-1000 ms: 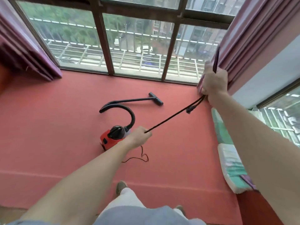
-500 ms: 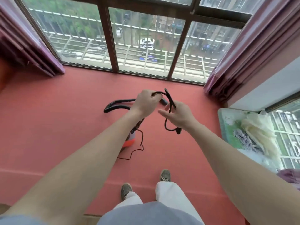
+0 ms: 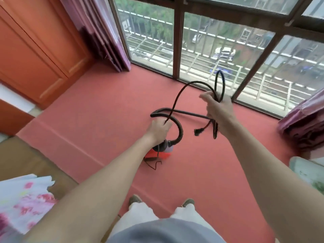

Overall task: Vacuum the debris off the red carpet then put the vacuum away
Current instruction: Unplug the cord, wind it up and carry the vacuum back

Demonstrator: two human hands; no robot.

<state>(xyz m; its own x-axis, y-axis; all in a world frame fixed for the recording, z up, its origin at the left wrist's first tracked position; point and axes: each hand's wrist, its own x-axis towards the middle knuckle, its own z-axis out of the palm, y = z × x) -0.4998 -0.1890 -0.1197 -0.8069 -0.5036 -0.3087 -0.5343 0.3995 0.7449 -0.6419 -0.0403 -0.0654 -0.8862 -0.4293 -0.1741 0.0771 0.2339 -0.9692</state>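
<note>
**Winding up the vacuum cord above the red carpet**

Judging by the scene, working on the putting-away part of the task: coiling the black cord (image 3: 192,82) before stowing the machine.

Gripping the cord in the left hand (image 3: 158,128), with fingers curled tight round it, just below the picture's centre at 6 o'clock. Clutching several gathered loops in the right hand (image 3: 219,109), with fingers closed round them, at 2 o'clock from the left hand. Stretching the cord between the two hands in one wide bow, with the plug (image 3: 197,132) dangling free at 7 o'clock from the right hand.

Leaving the small red vacuum (image 3: 157,154) standing on the carpet (image 3: 105,111), directly under the left wrist at its 6 o'clock, with its ribbed hose (image 3: 182,132) curling up beside that hand.

To be doing this step well:
- Feeding the cord through the left hand under light tension.
- Laying each new loop, matched in size, beside the others in the right hand.
- Keeping the swinging plug off the window (image 3: 228,50) at 12 o'clock.
- Watching that the slack tail by the vacuum is not snagging on the hose.

Compared with half a second earlier:
- Spreading the hands well apart instead of nearly touching, and drawing out a far larger bow of cord.
- Looking further left, now taking in an orange wardrobe (image 3: 35,50) at 10 o'clock.
- Still leaving the vacuum on the same patch of carpet.
</note>
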